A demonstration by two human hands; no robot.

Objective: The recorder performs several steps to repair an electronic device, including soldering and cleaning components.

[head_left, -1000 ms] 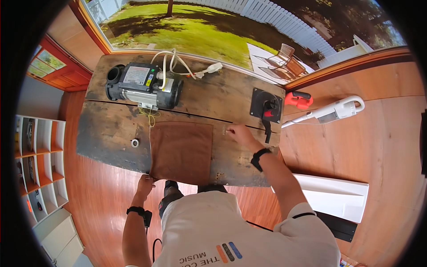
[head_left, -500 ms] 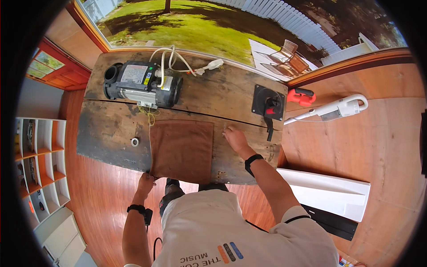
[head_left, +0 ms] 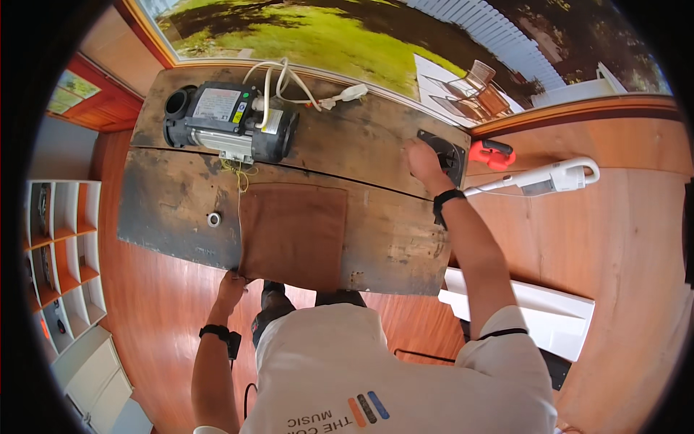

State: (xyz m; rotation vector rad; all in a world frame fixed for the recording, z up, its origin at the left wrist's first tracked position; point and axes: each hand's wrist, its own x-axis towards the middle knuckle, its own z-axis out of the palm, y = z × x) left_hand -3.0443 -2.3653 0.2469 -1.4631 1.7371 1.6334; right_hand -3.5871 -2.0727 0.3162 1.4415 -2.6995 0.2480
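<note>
A brown cloth (head_left: 293, 235) lies flat on the worn wooden table, its near edge reaching the front of the tabletop. My left hand (head_left: 231, 288) pinches its near left corner at the table edge. Farther off to the right, my right hand (head_left: 425, 160) is over the left side of a black square plate (head_left: 453, 160) and covers part of it. The right fingers are blurred, and whatever lies beneath them is hidden. Left of the cloth rests a small metal ring (head_left: 214, 219). A black and silver motor pump (head_left: 230, 123) stands at the back left, with thin yellow-green wires hanging from it.
A white cable with a plug (head_left: 353, 93) runs from the pump along the back of the wooden table (head_left: 173, 195). Beyond the right edge are a red and black tool (head_left: 493, 154) and a white stick vacuum (head_left: 553, 179). Shelves (head_left: 65, 246) stand at the left.
My right hand has moved away and to the right, from beside the cloth to the black plate, covering the black and red item there. My left hand keeps the cloth corner.
</note>
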